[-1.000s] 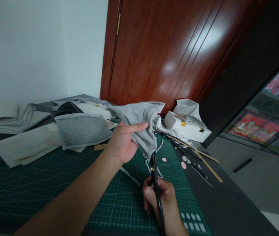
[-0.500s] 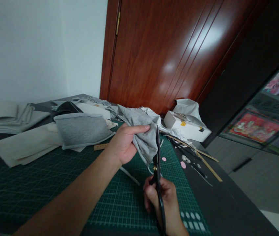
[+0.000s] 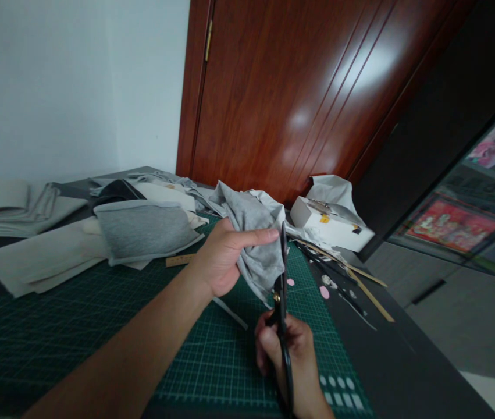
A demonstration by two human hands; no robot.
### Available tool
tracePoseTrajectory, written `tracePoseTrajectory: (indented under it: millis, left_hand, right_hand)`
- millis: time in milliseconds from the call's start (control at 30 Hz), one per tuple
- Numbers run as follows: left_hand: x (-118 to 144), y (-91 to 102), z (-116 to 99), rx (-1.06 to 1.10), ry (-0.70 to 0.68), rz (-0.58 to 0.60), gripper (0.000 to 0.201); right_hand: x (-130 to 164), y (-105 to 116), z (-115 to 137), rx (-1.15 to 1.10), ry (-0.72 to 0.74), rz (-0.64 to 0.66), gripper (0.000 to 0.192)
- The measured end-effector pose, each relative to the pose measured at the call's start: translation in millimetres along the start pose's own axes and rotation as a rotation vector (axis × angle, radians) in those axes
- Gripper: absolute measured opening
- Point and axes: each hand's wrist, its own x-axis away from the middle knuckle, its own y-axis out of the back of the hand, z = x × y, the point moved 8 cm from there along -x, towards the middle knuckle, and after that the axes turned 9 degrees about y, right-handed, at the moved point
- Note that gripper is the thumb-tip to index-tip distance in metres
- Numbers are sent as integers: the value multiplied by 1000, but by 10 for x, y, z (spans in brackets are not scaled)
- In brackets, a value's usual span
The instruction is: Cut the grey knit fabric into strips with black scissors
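Observation:
My left hand (image 3: 225,256) grips a piece of grey fabric (image 3: 258,265), thumb on top and the other fingers hidden beneath it. The fabric is held up above a green cutting mat (image 3: 212,361). In my right hand (image 3: 293,343) is a pair of black scissors (image 3: 281,314), fingers wrapped round the handles. Their blades point away from me and lie along the right edge of the fabric, close to my left thumb tip. A thin light fabric strip (image 3: 230,312) rests on the mat below.
Left of the hands lie a grey fabric panel (image 3: 146,231), cream fabric (image 3: 46,256), folded cloth (image 3: 20,203) and a wooden ruler (image 3: 180,260). At right are a white box (image 3: 330,224), wooden strips (image 3: 371,295) and pink scraps (image 3: 324,292). A brown door (image 3: 282,99) stands behind.
My left thumb has moved right along the fabric, nearer the blades. The fabric's upper corner has shifted slightly right and up. The light thread-like trimming beside the blades is less visible.

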Motion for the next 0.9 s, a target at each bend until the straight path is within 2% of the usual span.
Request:
tracePoseTrajectory:
  millis: [100, 300, 433, 633, 767, 900]
  left_hand:
    - [8, 13, 10, -17, 16, -23, 40]
    - [10, 34, -39, -40, -80, -72, 43]
    - [-4, 23, 5, -51, -60, -63, 40]
    - [-5, 43, 47, -40, -20, -62, 47]
    - [-30, 67, 96, 37, 47, -79, 30]
    - [-59, 133, 55, 132, -22, -140, 19]
  right_hand:
    - [-1, 3, -17, 7, -2, 18, 37]
    - [14, 37, -46, 21, -43, -28, 41]
    - [-1, 12, 31, 42, -23, -28, 43]
    - [-13, 11, 81, 79, -31, -45, 45]
    - [-13, 23, 66, 81, -33, -52, 45]
    - [-4, 16, 45, 64, -31, -35, 45]
